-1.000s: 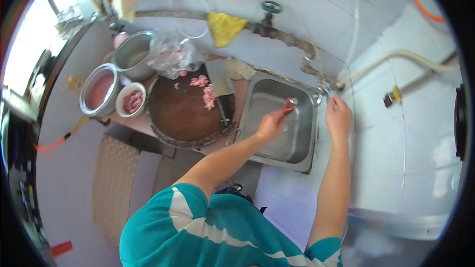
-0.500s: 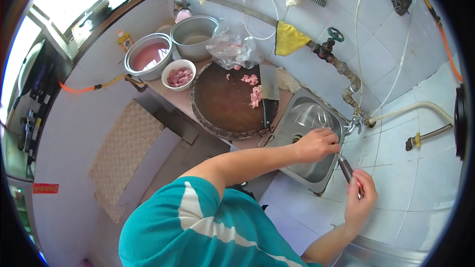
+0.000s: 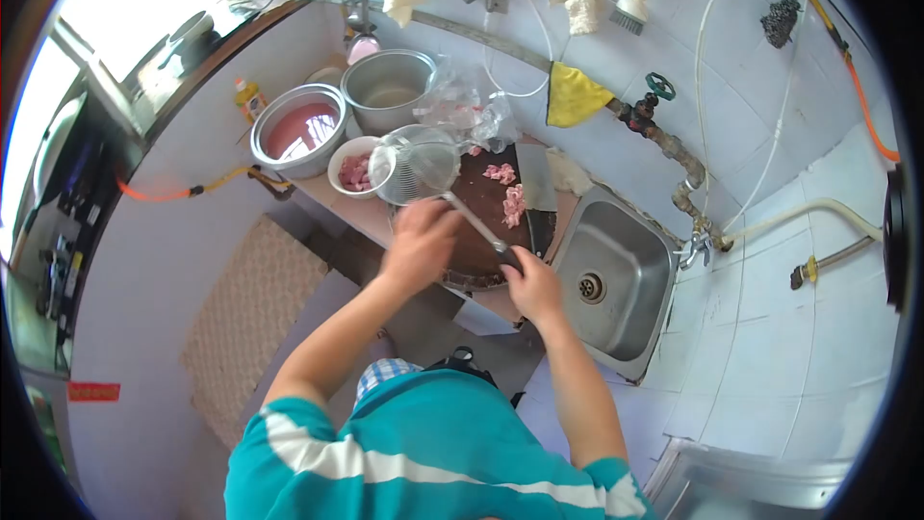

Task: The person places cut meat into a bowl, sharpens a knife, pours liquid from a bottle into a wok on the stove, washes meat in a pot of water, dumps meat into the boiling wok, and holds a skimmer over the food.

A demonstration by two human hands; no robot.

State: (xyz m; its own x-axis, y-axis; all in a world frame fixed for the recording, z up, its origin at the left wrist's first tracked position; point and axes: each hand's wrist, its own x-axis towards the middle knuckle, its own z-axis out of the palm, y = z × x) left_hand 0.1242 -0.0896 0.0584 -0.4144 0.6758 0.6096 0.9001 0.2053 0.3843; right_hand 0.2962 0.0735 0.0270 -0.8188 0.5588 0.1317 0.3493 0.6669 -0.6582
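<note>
My right hand (image 3: 531, 281) is wrapped round the dark grip of a mesh strainer (image 3: 478, 225), whose round bowl hangs over the left part of the round chopping board (image 3: 469, 270). Beside the strainer's neck is my left hand (image 3: 422, 243), its fingers smeared by motion, so I cannot tell whether it grips the handle. Behind the mesh, a white bowl (image 3: 339, 176) of sliced meat (image 3: 356, 171) is partly hidden. Small heaps of chopped meat (image 3: 514, 204) lie on the board, next to a cleaver (image 3: 536, 178) lying flat along its right side.
Left of the board stand a metal pot (image 3: 259, 145) of pinkish liquid and another metal pot (image 3: 390, 120). A clear plastic bag (image 3: 462, 101) lies behind the board. To the right is a steel sink (image 3: 626, 250) under a tap (image 3: 695, 248); a yellow cloth (image 3: 576, 96) hangs from the wall pipe.
Both hands have moved left from the sink with the strainer, which was over the basin and is now above the chopping board and beside the meat bowl.
</note>
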